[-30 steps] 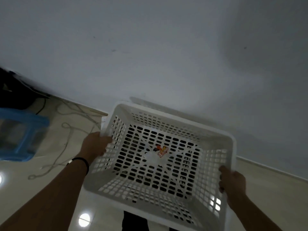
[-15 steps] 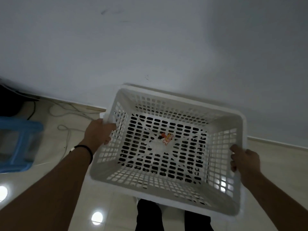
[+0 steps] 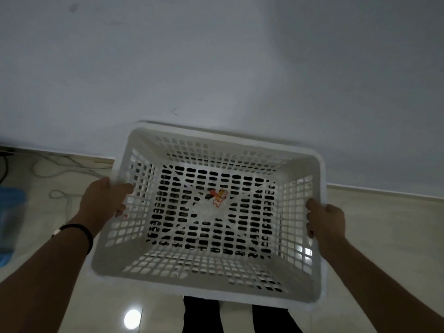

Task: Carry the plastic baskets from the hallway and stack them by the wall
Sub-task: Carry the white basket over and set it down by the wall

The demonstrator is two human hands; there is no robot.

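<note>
A white plastic basket point(image 3: 216, 280) is held above the shiny floor point(image 3: 384, 236), its far rim close to the pale wall point(image 3: 216, 68). A small red and yellow sticker point(image 3: 219, 197) sits on its slotted bottom. The left hand point(image 3: 103, 203) grips the left rim, thumb inside; the right hand point(image 3: 324, 219) curls over the right rim. Cables point(image 3: 60, 169) trail along the wall's foot, and something blue point(image 3: 9, 212), perhaps a stool, blurs at the left edge.

A plain room in a home: a bare pale wall point(image 3: 216, 56) beyond the hands, glossy floor tiles point(image 3: 384, 224) below them, loose cables point(image 3: 60, 164) left of the left hand point(image 3: 103, 203).
</note>
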